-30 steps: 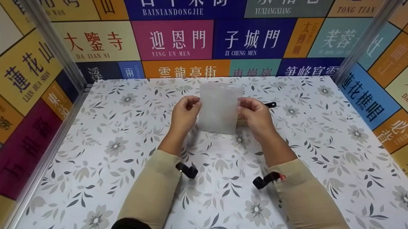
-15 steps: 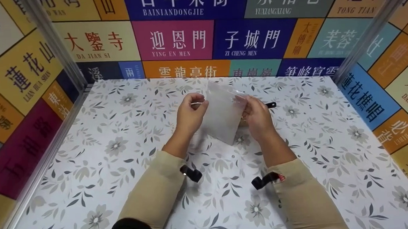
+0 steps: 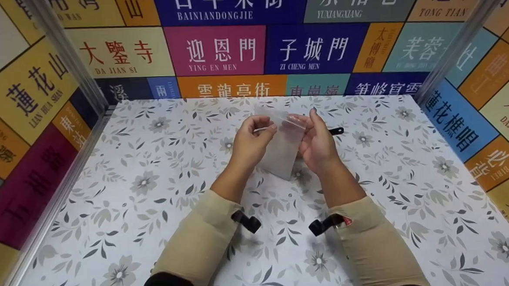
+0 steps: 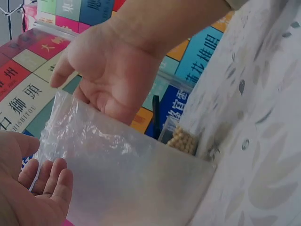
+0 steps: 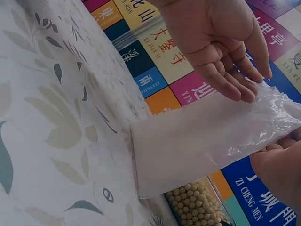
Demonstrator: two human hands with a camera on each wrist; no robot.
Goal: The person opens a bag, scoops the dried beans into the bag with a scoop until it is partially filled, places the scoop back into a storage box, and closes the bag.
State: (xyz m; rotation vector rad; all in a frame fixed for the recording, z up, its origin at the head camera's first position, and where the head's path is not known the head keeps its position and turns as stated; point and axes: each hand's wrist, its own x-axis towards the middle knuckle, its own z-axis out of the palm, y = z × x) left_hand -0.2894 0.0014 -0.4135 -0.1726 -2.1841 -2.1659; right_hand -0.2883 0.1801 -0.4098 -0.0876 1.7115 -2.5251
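Between both hands, a translucent, whitish plastic bag (image 3: 279, 152) hangs tilted over the patterned tabletop, its wrinkled, clearer end toward the top. My left hand (image 3: 252, 138) pinches the bag's left edge near that end, thumb against curled fingers. At the opposite edge, my right hand (image 3: 320, 141) has its thumb raised off the bag, while its loosely bent fingers touch the film from behind. Behind the bag stands a clear box of small beige balls (image 5: 196, 205), mostly hidden in the head view. A black handle (image 3: 336, 131) pokes out past the right hand.
The white tabletop (image 3: 154, 226) carries a grey floral print. Colourful sign-covered panels (image 3: 214, 49) rise at the back and both sides, with metal posts (image 3: 458, 40) at the corners.
The bag has turned from facing the head camera to a slant, and its lower edge has dropped. My left hand has moved right, closer to my right hand, whose thumb has lifted from the bag.
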